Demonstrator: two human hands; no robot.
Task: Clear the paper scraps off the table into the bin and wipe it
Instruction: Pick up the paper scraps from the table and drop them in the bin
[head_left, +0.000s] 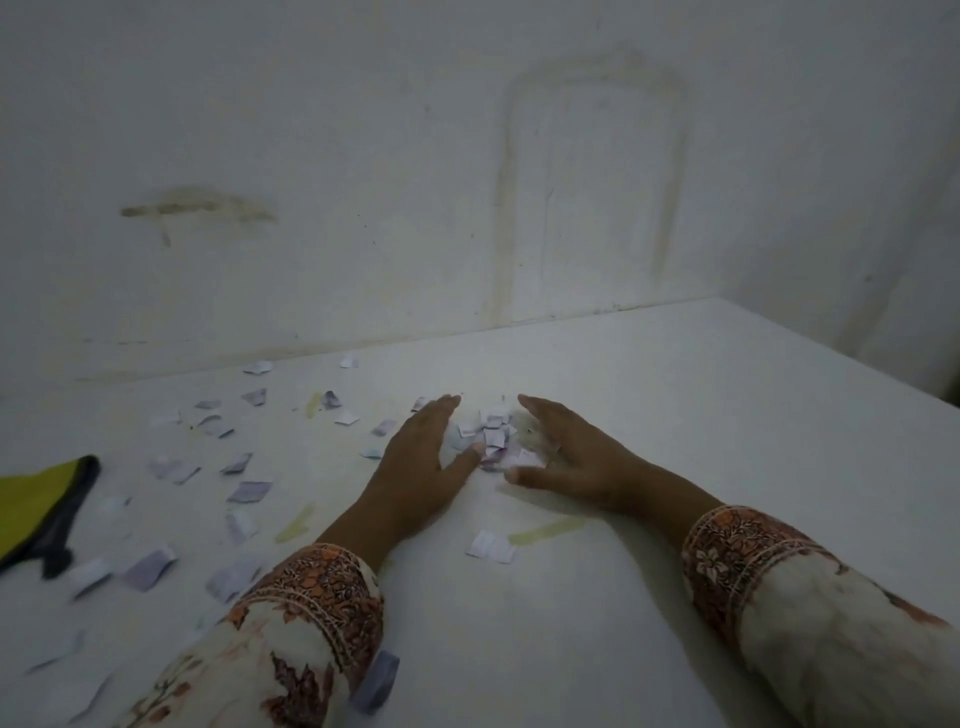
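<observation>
While both hands lie flat on the white bench (649, 415), a small pile of scraps (493, 439) sits between them, near the middle of the bench. Left hand (421, 457): fingers straight and together, pointing away from the person, thumb spread toward the pile and touching its near edge. Right hand (576, 457): fingers straight, angled toward the left hand, thumb reaching in at the near side of the pile. Neither grip is closed on anything; both are spread open, palms down, cupping the pile from either side.

Loose scraps (228, 467) are scattered over the left half of the bench, from the far edge by the wall to the near edge. Most are pale lilac or white; several near the bottom left are blurred. One single scrap (489, 545) lies apart, on the near side of the hands, between the two forearms. Another piece (376, 680) sits against the left sleeve (311, 597); whether it lies on the cloth or the bench I cannot tell.

Yellowish streaks (545, 530) mark the bench near the single scrap and left of the left forearm.

A yellow and black cloth (36, 509) lies at the left edge of the bench, partly out of frame. Both sleeves are cream with orange floral cuffs. The wall (363, 156) behind is white and stained.
</observation>
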